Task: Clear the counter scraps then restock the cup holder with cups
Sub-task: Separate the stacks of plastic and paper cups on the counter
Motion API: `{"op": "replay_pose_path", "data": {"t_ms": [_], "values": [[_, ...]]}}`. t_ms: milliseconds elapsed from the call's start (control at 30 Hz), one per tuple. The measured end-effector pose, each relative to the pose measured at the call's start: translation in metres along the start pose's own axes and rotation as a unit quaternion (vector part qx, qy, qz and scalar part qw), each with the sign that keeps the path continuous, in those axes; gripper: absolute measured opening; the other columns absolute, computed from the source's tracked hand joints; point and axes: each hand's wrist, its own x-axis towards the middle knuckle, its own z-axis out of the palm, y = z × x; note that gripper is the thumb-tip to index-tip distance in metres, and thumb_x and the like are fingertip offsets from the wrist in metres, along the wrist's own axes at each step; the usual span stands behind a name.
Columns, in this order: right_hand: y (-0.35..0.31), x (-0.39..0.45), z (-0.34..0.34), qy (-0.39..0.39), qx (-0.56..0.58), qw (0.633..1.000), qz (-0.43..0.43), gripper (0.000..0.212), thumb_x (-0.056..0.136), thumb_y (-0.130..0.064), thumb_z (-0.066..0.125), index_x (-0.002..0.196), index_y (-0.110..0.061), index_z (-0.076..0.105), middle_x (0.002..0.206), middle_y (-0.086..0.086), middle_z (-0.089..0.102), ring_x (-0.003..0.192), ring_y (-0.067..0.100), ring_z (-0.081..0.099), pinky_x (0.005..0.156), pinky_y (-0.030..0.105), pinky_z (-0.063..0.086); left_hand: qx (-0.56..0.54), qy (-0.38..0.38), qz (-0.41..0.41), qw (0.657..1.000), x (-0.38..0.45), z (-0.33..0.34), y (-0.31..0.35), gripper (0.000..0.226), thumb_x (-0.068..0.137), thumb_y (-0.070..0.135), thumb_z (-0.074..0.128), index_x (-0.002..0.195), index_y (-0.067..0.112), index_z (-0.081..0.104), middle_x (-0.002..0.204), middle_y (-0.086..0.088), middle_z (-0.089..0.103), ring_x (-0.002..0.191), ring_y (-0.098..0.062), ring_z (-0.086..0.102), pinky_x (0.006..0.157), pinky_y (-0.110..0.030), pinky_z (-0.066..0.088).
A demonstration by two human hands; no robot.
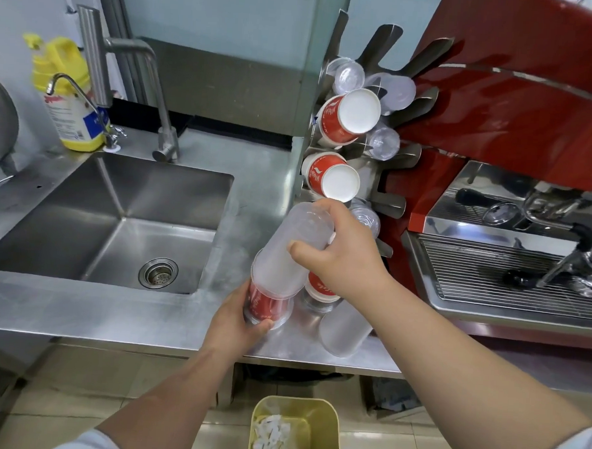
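Note:
My right hand (341, 250) grips the upper end of a stack of frosted plastic cups (286, 254), tilted over the steel counter (111, 314). My left hand (238, 314) holds the stack's lower end, where a red printed cup (263, 303) shows inside clear plastic. The metal cup holder (370, 149) stands just beyond, with red paper cups (348, 119) and clear cups (383, 143) lying in its slots. Another frosted cup stack (342, 329) lies on the counter under my right forearm, beside a red cup (320, 287).
A steel sink (116, 221) with taps lies to the left, a yellow detergent bottle (72, 89) behind it. A red espresso machine (513, 167) with drip tray fills the right. On the floor below the counter edge stands a yellow bin (294, 430) holding white scraps.

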Motion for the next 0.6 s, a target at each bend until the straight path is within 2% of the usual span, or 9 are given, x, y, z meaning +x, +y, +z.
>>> {"op": "replay_pose_path", "data": {"t_ms": [200,333,400,467,533,600], "values": [[-0.001,-0.009,-0.025,0.02,0.008,1.0,0.011,0.053,0.072,-0.031,0.073,0.121,-0.034,0.052,0.104,-0.019,0.056,0.091,-0.002,0.056,0.065,0.004,0.04,0.009,-0.022,-0.002,1.0,0.003,-0.004,0.01,0.073,0.067,0.024,0.081,0.129,0.04,0.047,0.117,0.014,0.066,0.102,-0.006,0.064,0.085,-0.024,0.047],[0.005,-0.015,-0.032,0.034,0.019,0.999,0.013,0.052,0.072,-0.03,0.074,0.118,-0.034,0.052,0.109,-0.015,0.059,0.097,0.004,0.057,0.072,0.009,0.04,0.014,-0.03,0.004,0.999,0.002,-0.009,0.012,0.08,0.054,0.044,0.076,0.128,0.042,0.045,0.119,0.01,0.064,0.105,-0.007,0.063,0.094,-0.036,0.053],[0.007,-0.017,-0.033,0.033,0.018,0.999,0.011,0.05,0.071,-0.03,0.074,0.117,-0.033,0.053,0.109,-0.014,0.06,0.099,0.004,0.056,0.072,0.007,0.039,0.017,-0.027,0.013,0.999,0.0,-0.012,0.017,0.079,0.056,0.045,0.076,0.129,0.041,0.044,0.12,0.007,0.06,0.11,-0.01,0.06,0.094,-0.034,0.05],[0.008,-0.021,-0.036,0.025,0.018,0.999,0.009,0.049,0.072,-0.03,0.074,0.117,-0.033,0.054,0.108,-0.014,0.06,0.098,0.004,0.056,0.071,0.009,0.039,0.029,-0.014,0.038,0.999,-0.007,-0.017,0.027,0.085,0.064,0.04,0.081,0.138,0.036,0.04,0.13,0.006,0.049,0.123,-0.011,0.048,0.098,-0.028,0.041],[0.009,-0.024,-0.038,0.02,0.022,1.0,0.007,0.05,0.072,-0.03,0.073,0.117,-0.033,0.053,0.109,-0.014,0.06,0.098,0.004,0.057,0.071,0.011,0.04,0.037,0.006,0.071,0.997,-0.014,-0.023,0.037,0.099,0.07,0.036,0.084,0.151,0.033,0.027,0.146,0.007,0.033,0.137,-0.007,0.029,0.109,-0.025,0.028],[0.011,-0.026,-0.041,0.021,0.028,0.999,0.006,0.051,0.071,-0.031,0.073,0.119,-0.034,0.053,0.111,-0.015,0.06,0.099,0.005,0.057,0.071,0.011,0.039,0.059,0.02,0.102,0.993,-0.023,-0.031,0.049,0.108,0.073,0.039,0.083,0.156,0.032,0.014,0.155,0.008,0.018,0.144,-0.005,0.015,0.115,-0.025,0.018]]}}
